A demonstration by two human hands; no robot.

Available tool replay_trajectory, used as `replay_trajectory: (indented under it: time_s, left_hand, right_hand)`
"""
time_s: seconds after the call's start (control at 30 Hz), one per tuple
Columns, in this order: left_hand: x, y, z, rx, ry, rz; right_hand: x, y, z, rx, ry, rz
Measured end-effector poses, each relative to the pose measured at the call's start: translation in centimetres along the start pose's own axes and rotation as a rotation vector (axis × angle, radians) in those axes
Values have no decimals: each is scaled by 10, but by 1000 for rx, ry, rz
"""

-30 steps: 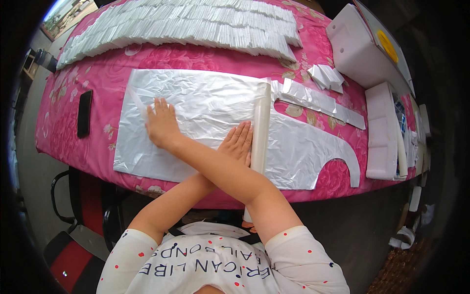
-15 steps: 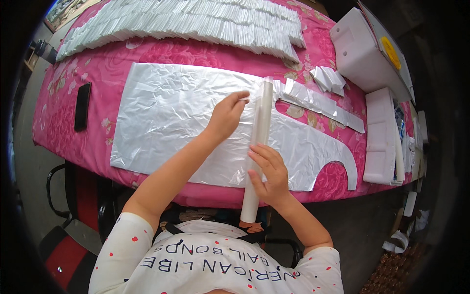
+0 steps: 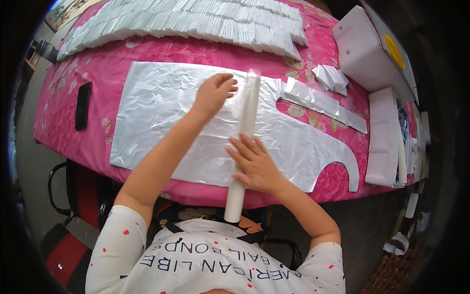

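Observation:
A white plastic apron point(image 3: 156, 122) lies spread on the pink table, its neck loop and cut-out edge toward the right. Across its middle rests a long, pale, film-covered tube point(image 3: 249, 105), whose near end sticks out past the table edge. On the tube's near half my right hand point(image 3: 257, 165) lies with fingers stretched and spread, pressing rather than gripping. My left hand point(image 3: 214, 95) is left of the tube's far end, over the apron, fingers loosely bent and apart, holding nothing. Whether it touches the plastic I cannot tell.
Rows of folded white plastic packets point(image 3: 191, 24) line the far side. A black phone point(image 3: 83, 106) lies at the left. To the right are a small folded pile point(image 3: 331, 80), a folded strip point(image 3: 313, 99) and white foam boxes point(image 3: 382, 137). Chairs point(image 3: 81, 196) stand lower left.
The tube has rolled left over the apron, with my right hand moving along on it. My left hand has also shifted left and slightly farther away.

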State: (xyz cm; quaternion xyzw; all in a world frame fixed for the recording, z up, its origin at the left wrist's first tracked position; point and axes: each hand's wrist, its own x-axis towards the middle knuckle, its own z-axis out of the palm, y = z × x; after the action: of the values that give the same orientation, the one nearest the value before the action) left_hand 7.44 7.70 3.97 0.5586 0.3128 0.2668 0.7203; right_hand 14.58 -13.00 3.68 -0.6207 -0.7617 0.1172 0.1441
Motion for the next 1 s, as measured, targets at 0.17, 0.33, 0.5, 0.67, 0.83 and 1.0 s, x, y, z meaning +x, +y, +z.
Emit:
replay_trajectory:
  time_s: [0.17,0.33,0.5,0.67,0.83,1.0]
  left_hand:
    - [-48,23,-90,108,107,93]
    - [-136,23,-181,210,343,-7]
    - [-226,3,-222,235,460,-88]
    - [-266,-14,-205,390,518,-72]
    - [-256,-8,-182,1328,552,-17]
    - [-254,1,-198,698,466,-311]
  right_hand:
    - [97,-91,30,403,-12,-337]
    - [126,-112,15,577,87,-566]
    - [164,-63,43,181,130,-364]
    - [238,-87,67,114,3,-502]
    - [294,-141,100,141,144,-228]
    - [298,-160,120,709,556,323]
